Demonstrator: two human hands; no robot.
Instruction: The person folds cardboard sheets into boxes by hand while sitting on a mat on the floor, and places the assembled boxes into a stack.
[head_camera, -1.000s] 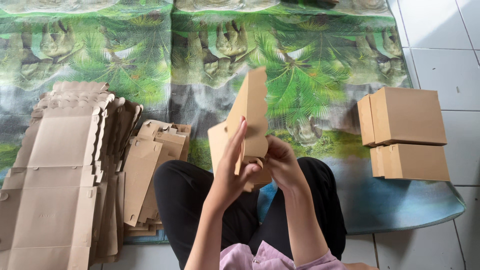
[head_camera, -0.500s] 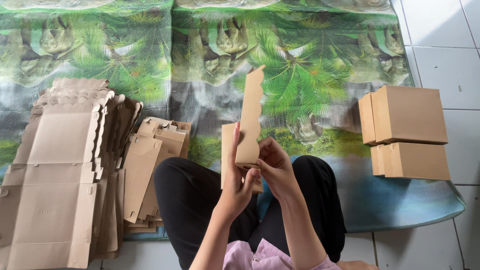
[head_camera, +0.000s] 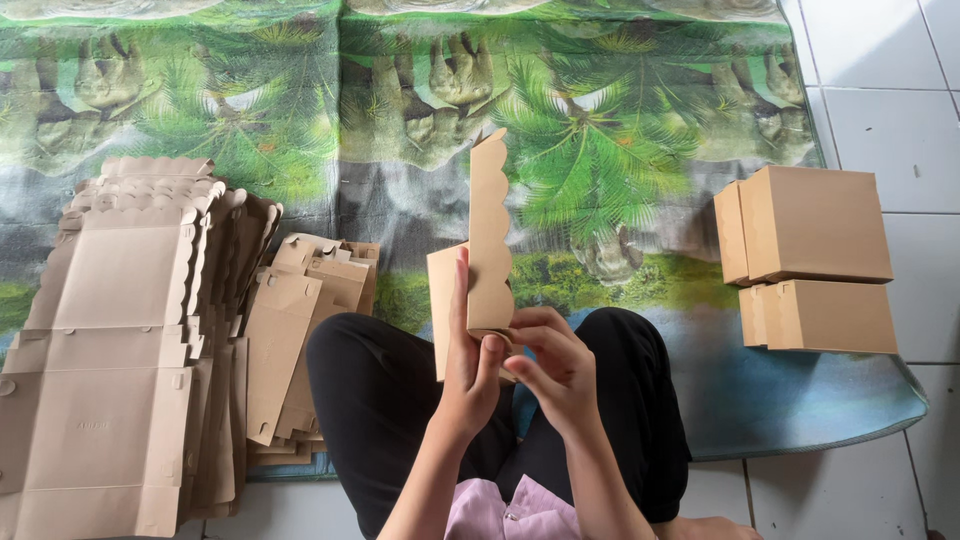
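I hold a flat brown cardboard box blank (head_camera: 487, 240) upright over my lap, its scalloped edge pointing up. My left hand (head_camera: 470, 365) grips its lower part from the left side, fingers pressed along the panel. My right hand (head_camera: 553, 365) pinches the blank's bottom edge from the right, fingers curled around a folded flap. Both hands touch each other at the base of the cardboard.
A tall pile of flat box blanks (head_camera: 120, 340) lies at my left, with a smaller pile of cardboard pieces (head_camera: 300, 320) beside it. Two folded brown boxes (head_camera: 815, 225) (head_camera: 825, 315) sit at the right on a palm-print mat (head_camera: 600, 130). White floor tiles (head_camera: 890, 90) lie beyond.
The blank has turned from a tilted, broad-face view to standing edge-on and upright. My hands have shifted lower around its base.
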